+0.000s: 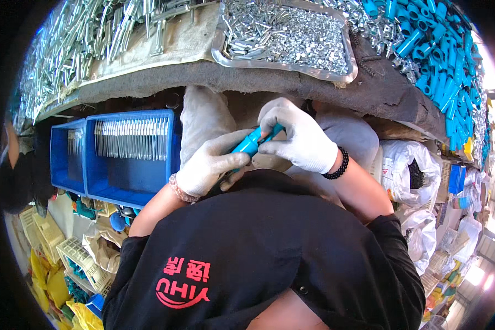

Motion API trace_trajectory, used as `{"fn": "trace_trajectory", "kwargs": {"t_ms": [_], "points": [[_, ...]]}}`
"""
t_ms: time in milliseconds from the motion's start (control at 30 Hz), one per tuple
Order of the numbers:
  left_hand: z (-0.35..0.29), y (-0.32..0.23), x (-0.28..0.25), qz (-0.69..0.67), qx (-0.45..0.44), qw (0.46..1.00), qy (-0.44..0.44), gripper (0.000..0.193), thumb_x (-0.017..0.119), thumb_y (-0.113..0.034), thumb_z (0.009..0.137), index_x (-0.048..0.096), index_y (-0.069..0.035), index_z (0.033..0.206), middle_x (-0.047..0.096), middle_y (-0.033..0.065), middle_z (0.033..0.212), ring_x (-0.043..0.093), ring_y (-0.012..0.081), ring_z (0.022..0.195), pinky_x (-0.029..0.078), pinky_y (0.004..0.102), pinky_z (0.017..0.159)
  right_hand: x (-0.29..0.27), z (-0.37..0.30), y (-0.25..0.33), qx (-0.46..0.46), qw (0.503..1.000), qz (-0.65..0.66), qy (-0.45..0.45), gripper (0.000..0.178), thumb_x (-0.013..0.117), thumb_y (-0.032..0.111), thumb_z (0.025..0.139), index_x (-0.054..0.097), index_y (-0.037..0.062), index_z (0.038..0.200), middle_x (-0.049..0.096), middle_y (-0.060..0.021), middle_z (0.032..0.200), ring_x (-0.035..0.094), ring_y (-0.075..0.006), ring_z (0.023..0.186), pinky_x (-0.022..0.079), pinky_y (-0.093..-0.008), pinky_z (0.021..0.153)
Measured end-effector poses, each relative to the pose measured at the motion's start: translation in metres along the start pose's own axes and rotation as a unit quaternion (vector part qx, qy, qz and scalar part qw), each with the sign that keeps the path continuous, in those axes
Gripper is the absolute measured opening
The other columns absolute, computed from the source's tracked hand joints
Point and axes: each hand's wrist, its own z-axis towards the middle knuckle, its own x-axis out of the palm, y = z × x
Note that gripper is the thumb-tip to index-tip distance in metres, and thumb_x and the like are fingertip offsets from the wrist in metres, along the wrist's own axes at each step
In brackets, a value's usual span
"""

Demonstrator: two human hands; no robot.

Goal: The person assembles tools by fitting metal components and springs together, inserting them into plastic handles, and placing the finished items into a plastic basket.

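The teal part (246, 145) is positioned near the view centre, axis running 8 to 2 o'clock. Left hand (206, 165): fingers grasping its 8 o'clock end. Right hand (307, 143): fingers grasping its 2 o'clock end. Relative to the part, the metal tray (283, 68) sits on the counter (176, 75) toward 1 o'clock, the teal pile (448, 71) at 2, the blue bin (137, 181) at 9.
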Motion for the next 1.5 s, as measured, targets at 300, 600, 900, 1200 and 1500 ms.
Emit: {"fn": "trace_trajectory", "kwargs": {"t_ms": [300, 600, 900, 1200, 1500], "points": [[0.003, -0.002, 0.009, 0.022, 0.008, 1.0, 0.009, 0.059, 0.062, -0.029, 0.097, 0.043, -0.004, 0.147, 0.058, 0.0056, 0.099, 0.056, 0.0085, 0.069, 0.045, 0.0206, 0.051, -0.026, 0.001, 0.011, -0.038, 0.996, -0.073, 0.027, 0.032, 0.081, 0.008, 0.072, 0.064, 0.0071, 0.099, 0.061, -0.0101, 0.106, 0.06, -0.0254, 0.101, 0.049, -0.0356, 0.091], [0.015, -0.016, 0.014, -0.02, 0.104, 0.994, -0.023, 0.074, 0.063, -0.042, 0.096, 0.035, -0.001, 0.15, 0.06, 0.0108, 0.113, 0.059, 0.0137, 0.084, 0.054, 0.0261, 0.066, -0.118, 0.035, -0.015, 0.074, 0.905, -0.403, -0.113, 0.03, 0.069, 0.027, 0.086, 0.072, 0.002, 0.102, 0.072, -0.0168, 0.1, 0.069, -0.0312, 0.094, 0.053, -0.0368, 0.084], [0.025, -0.035, 0.018, 0.0, 0.093, 0.994, -0.063, 0.063, 0.057, -0.051, 0.097, 0.048, -0.003, 0.136, 0.06, 0.0091, 0.094, 0.059, 0.0122, 0.076, 0.047, 0.0231, 0.056, -0.122, 0.041, -0.028, 0.013, 0.9, -0.4, -0.173, 0.022, 0.063, 0.028, 0.091, 0.075, 0.0113, 0.099, 0.073, -0.0114, 0.098, 0.067, -0.0328, 0.093, 0.053, -0.0417, 0.084], [0.034, -0.033, 0.025, -0.097, 0.148, 0.981, -0.074, 0.069, 0.062, -0.036, 0.096, 0.038, -0.002, 0.15, 0.059, 0.0094, 0.107, 0.062, 0.0156, 0.082, 0.054, 0.0269, 0.06, -0.052, 0.023, 0.036, 0.047, 0.976, -0.112, -0.179, 0.011, 0.07, 0.009, 0.087, 0.073, 0.004, 0.096, 0.073, -0.0098, 0.094, 0.07, -0.0213, 0.088, 0.054, -0.0309, 0.081], [0.03, -0.029, 0.027, 0.102, 0.23, 0.961, -0.113, 0.057, 0.059, -0.018, 0.1, 0.036, -0.001, 0.15, 0.057, 0.0048, 0.115, 0.058, 0.01, 0.092, 0.054, 0.0261, 0.077, -0.007, 0.021, 0.02, -0.067, 0.97, -0.118, -0.201, 0.016, 0.076, 0.005, 0.08, 0.063, 0.0053, 0.09, 0.064, -0.0086, 0.094, 0.062, -0.0218, 0.084, 0.05, -0.0319, 0.078]]}}
